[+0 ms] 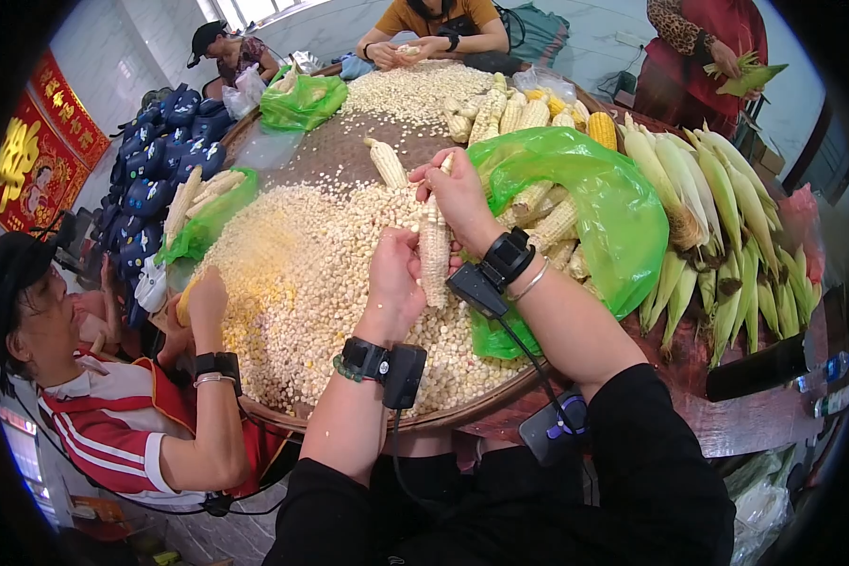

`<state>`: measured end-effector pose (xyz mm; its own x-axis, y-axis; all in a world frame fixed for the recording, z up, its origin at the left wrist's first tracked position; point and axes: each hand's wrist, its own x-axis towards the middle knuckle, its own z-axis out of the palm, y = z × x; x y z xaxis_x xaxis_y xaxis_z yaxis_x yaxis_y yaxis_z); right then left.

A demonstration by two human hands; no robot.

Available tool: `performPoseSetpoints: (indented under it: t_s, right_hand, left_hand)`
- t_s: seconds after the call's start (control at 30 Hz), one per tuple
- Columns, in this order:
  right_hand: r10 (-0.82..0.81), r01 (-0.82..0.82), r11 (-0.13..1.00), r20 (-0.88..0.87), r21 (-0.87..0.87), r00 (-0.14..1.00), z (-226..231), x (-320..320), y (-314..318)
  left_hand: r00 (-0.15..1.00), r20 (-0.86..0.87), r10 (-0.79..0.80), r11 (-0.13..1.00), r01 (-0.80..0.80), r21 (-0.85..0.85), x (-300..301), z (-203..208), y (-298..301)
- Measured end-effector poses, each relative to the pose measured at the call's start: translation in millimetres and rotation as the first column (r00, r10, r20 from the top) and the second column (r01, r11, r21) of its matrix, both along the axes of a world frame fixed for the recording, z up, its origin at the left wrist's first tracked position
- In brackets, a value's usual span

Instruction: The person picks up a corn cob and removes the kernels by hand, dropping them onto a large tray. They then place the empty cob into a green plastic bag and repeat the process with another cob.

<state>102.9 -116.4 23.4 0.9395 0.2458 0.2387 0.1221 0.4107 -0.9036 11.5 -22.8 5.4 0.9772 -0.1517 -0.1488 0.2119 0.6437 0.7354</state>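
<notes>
Between my two hands is a pale corn cob (pixel 435 257), held upright above a heap of loose kernels (pixel 349 274). My left hand (pixel 396 274) grips it low on its left side. Around its upper end my right hand (pixel 459 200) is closed, fingers bent over the top. Much of the cob's lower part looks stripped of kernels. Just beyond my hands another whitish cob (pixel 387 163) lies on the heap. Right beside my right wrist a green plastic bag (pixel 618 208) lies spread out, with several pale cobs (pixel 552 222) in it.
A wide round tray (pixel 481 401) holds the kernels. Unhusked corn ears (pixel 726 189) are piled at the right. A co-worker (pixel 141 406) sits close on my left, handling yellow corn. Other people work at the far side. A dark phone (pixel 552 434) lies near the tray's front edge.
</notes>
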Motion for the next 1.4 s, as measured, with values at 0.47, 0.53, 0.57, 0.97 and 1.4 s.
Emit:
performPoseSetpoints:
  t_s: [0.47, 0.53, 0.57, 0.97, 1.4]
  right_hand:
    - [-0.019, 0.015, 0.994, -0.035, -0.112, 0.999, -5.0, 3.8, 2.9]
    - [-0.058, 0.058, 0.998, -0.023, -0.025, 0.998, -5.1, 4.3, 4.2]
    - [-0.058, 0.058, 0.998, -0.024, -0.025, 0.998, -5.5, 4.0, 4.6]
    - [-0.012, 0.008, 0.998, -0.056, -0.063, 0.998, -2.0, 2.5, 3.0]
    - [-0.051, 0.064, 0.993, -0.123, 0.097, 0.991, -2.6, 13.4, 0.1]
  left_hand:
    - [0.988, 0.061, 0.144, 0.961, -0.154, 0.228, -2.7, 0.5, -11.3]
    - [0.986, 0.068, 0.152, 0.955, -0.165, 0.246, -3.1, -0.2, -11.3]
    - [0.985, 0.078, 0.154, 0.953, -0.169, 0.253, -3.5, -0.6, -11.0]
    - [0.994, 0.028, 0.105, 0.984, -0.108, 0.141, -1.4, -3.6, -4.5]
    - [0.988, 0.067, 0.139, 0.891, -0.154, 0.426, -8.9, 4.1, -8.4]
